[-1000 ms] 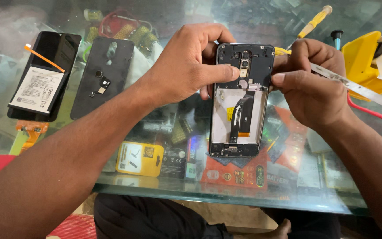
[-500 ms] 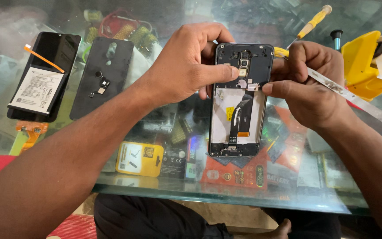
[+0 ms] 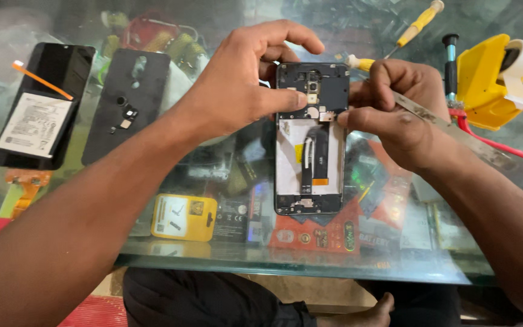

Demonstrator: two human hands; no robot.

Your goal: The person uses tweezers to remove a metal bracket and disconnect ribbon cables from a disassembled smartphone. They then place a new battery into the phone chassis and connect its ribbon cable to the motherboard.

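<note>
An opened phone frame [image 3: 309,163] lies on the glass counter, back cover off, with a black flex strip down its pale middle. My left hand [image 3: 246,85] grips its upper left edge, thumb pressed on the dark top section near the camera. My right hand [image 3: 398,112] holds metal tweezers [image 3: 455,130]; their tips touch a small part at the phone's upper right.
A black back cover [image 3: 125,103] and a screen with a battery [image 3: 37,112] lie at the left. A yellow tape dispenser [image 3: 491,75] and yellow-handled screwdrivers [image 3: 416,24] are at the back right. Packaged goods show under the glass [image 3: 183,215]. The counter's front edge [image 3: 286,266] is near me.
My right hand has shifted slightly left and down, bringing the tweezer tips onto the phone's upper right. My left hand keeps its hold.
</note>
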